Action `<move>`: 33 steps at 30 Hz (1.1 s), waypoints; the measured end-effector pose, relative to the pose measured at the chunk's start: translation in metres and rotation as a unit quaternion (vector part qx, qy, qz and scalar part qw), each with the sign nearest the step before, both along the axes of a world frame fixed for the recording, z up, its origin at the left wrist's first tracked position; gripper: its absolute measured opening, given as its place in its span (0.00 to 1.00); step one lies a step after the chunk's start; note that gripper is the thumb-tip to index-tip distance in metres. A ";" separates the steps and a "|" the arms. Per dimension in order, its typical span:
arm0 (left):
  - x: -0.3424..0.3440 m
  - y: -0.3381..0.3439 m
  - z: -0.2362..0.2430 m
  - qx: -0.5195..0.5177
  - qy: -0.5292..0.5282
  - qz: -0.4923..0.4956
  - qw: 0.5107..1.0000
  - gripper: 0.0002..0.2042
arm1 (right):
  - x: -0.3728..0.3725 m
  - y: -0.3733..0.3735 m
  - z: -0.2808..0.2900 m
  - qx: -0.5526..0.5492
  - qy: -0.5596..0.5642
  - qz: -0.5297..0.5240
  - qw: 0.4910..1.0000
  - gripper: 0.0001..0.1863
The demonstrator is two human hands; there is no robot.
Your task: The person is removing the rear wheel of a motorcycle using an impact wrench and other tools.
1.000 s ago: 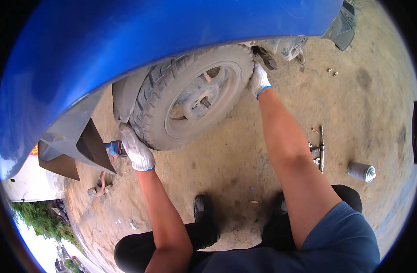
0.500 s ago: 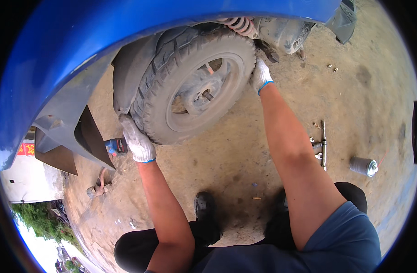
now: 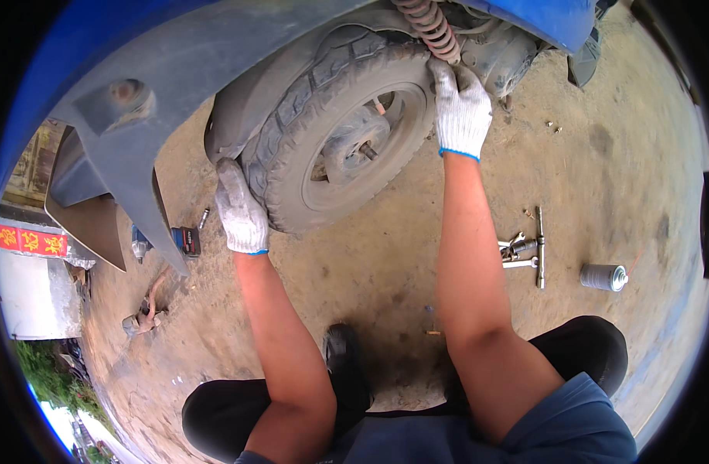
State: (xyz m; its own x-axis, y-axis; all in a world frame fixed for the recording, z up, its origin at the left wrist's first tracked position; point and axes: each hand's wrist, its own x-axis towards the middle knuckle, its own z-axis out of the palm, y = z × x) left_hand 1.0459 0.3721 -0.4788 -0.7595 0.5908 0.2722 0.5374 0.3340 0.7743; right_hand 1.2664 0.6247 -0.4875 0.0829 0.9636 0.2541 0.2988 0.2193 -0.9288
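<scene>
A dusty scooter wheel (image 3: 393, 166) with a knobbly tyre stands under the blue bodywork (image 3: 536, 17), a bare axle end (image 3: 368, 150) jutting from its hub. My left hand (image 3: 243, 210), in a white knitted glove, is closed against the tyre's left edge, with part of its fingers behind the rubber. My right hand (image 3: 463, 116), gloved alike, reaches to the far right side of the tyre, just below the reddish shock absorber spring (image 3: 430, 29). Its fingers curl round a part there that the glove covers. A dark mudguard (image 3: 235, 116) curves along the tyre's left.
On the concrete to the right lie a T-handle wrench (image 3: 541, 247), spanners (image 3: 521, 264), a spray can (image 3: 603, 277) and small nuts (image 3: 554, 126). At left are a cordless power tool (image 3: 186, 240), a socket (image 3: 204, 217) and a rusty metal part (image 3: 146, 315). Grey body panels (image 3: 149, 166) hang at left.
My right hand has left the tyre's right edge and moved up to the shock absorber's lower end. My left hand stays at the tyre. The whole view has shifted.
</scene>
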 end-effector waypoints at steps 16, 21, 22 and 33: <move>0.001 0.003 -0.002 0.096 -0.078 0.012 0.992 0.33 | -0.011 0.020 -0.018 -0.061 0.165 0.047 0.983 0.18; -0.005 0.001 -0.015 0.088 -0.021 -0.001 0.996 0.33 | -0.015 -0.006 -0.054 -0.076 0.295 0.049 0.951 0.12; 0.003 0.002 -0.005 0.091 -0.059 0.025 0.994 0.35 | -0.015 -0.010 -0.070 -0.093 0.273 0.054 0.956 0.10; 0.005 -0.007 0.002 0.065 -0.082 0.050 0.993 0.35 | -0.039 0.072 -0.168 -0.399 0.458 0.138 0.782 0.19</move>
State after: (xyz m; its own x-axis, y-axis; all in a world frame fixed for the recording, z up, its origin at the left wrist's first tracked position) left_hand 1.0508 0.3647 -0.4767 -0.8525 0.4786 0.2103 0.3706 0.2697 0.8888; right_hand 1.2269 0.6966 -0.6557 -0.3603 0.7991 -0.4813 -0.5297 -0.5999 -0.5995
